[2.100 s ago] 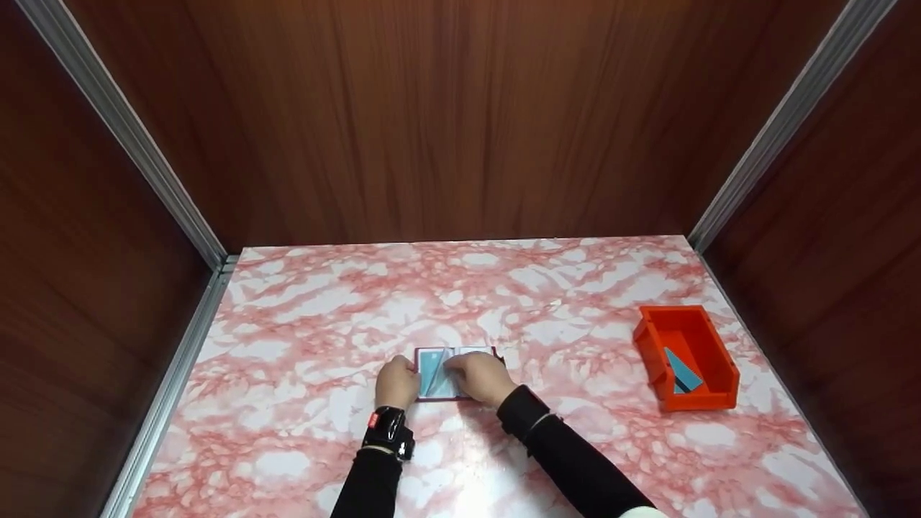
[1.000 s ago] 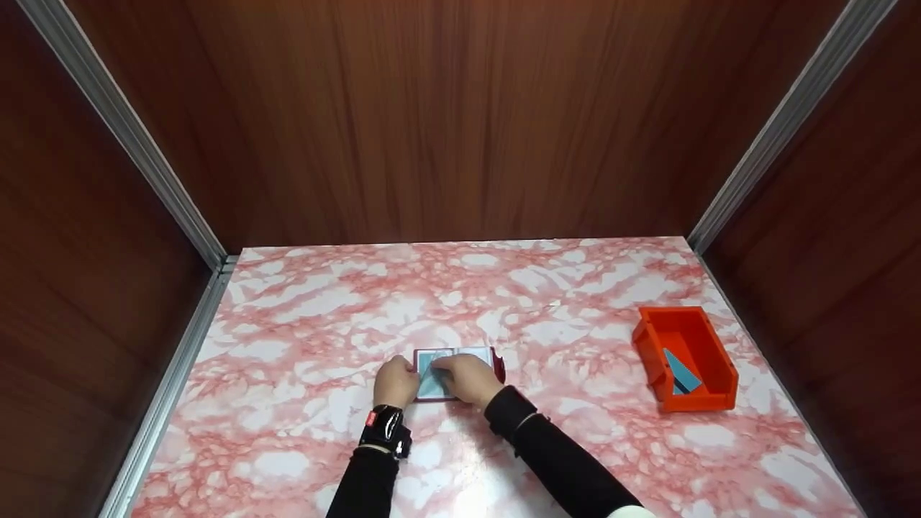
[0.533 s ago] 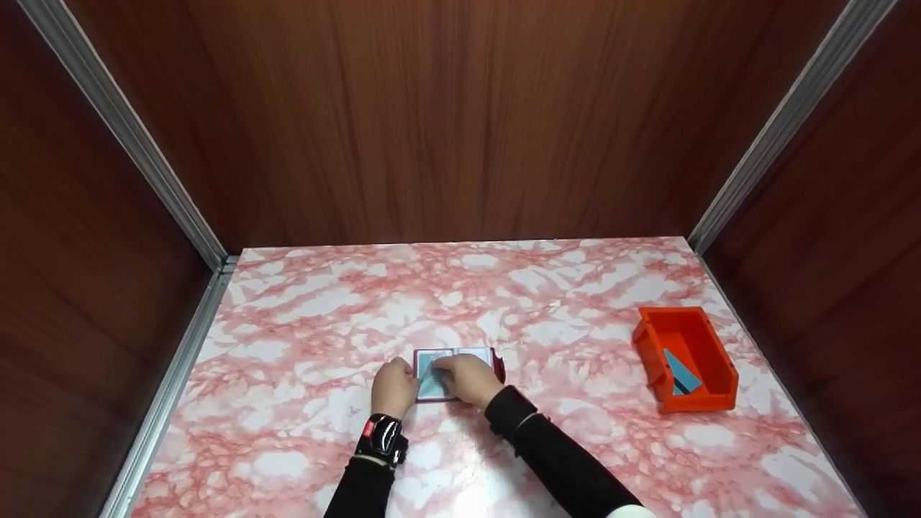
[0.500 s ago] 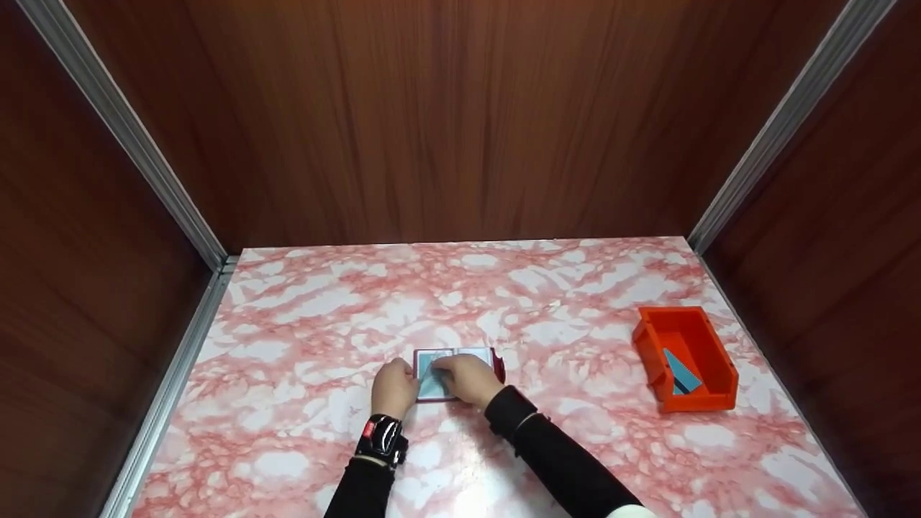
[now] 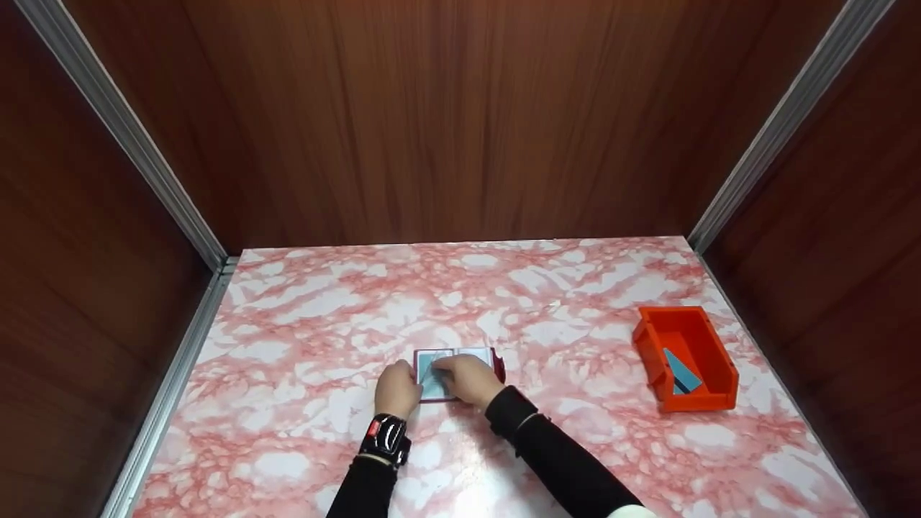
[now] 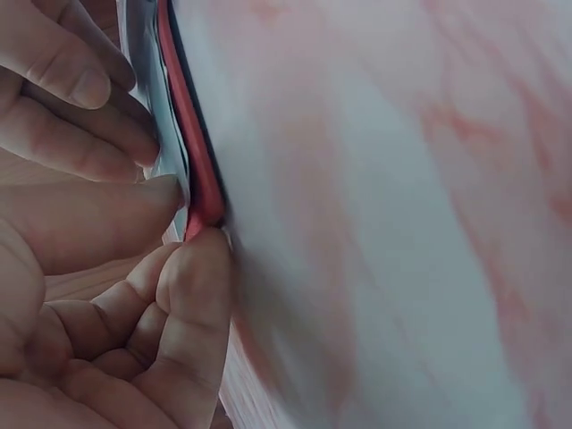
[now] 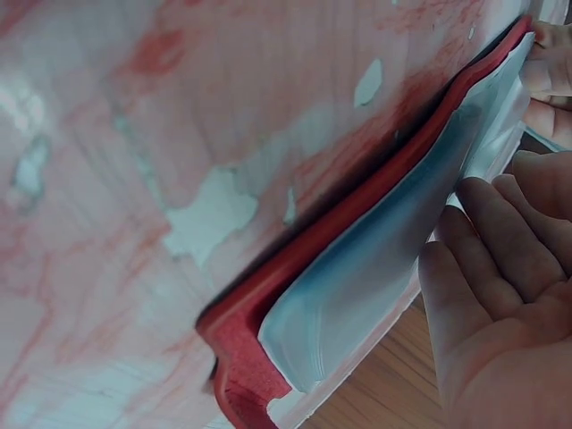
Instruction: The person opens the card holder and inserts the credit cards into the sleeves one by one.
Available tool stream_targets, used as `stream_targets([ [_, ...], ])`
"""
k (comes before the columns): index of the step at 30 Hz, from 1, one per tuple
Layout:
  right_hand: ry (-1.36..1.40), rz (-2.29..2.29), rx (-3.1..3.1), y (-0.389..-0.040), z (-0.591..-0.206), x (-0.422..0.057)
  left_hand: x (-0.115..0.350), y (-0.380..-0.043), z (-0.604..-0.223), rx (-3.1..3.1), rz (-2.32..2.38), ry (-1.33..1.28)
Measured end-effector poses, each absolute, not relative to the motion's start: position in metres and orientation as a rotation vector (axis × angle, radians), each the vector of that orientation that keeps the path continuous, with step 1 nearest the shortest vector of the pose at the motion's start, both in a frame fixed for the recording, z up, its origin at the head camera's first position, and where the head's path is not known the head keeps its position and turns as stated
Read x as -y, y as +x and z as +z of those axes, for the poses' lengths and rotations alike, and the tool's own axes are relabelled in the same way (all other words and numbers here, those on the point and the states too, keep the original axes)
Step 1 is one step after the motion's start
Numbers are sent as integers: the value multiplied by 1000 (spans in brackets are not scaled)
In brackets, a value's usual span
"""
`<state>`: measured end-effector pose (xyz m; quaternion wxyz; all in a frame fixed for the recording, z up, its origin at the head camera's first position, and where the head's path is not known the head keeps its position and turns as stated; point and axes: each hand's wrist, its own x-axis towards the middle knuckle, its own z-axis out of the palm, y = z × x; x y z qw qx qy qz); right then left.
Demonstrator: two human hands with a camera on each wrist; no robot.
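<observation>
Red-covered holder [image 7: 286, 273] lies opened on the bench [image 5: 324, 316]; left hand [image 5: 397, 388] pinches its edge, right hand [image 5: 469, 380] at the clear sleeve [image 7: 357, 286], grip or mere touch not discernible; judged best: brace the holder flat, work the sleeve gently, avoid creasing.

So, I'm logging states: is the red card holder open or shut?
Open: the red card holder lies spread, both inner halves showing side by side.
</observation>
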<state>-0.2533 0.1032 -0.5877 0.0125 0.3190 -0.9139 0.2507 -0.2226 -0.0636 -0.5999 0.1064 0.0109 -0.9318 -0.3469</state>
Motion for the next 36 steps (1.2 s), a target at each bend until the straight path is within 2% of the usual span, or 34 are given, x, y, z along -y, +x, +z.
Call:
stream_targets([
  [18,973,760,2835,-253,-588,-108,62,-224,-605,2733,-996,20],
  [36,895,836,2785,-258,-563,-127,63,-223,-602,2769,-1044,76],
])
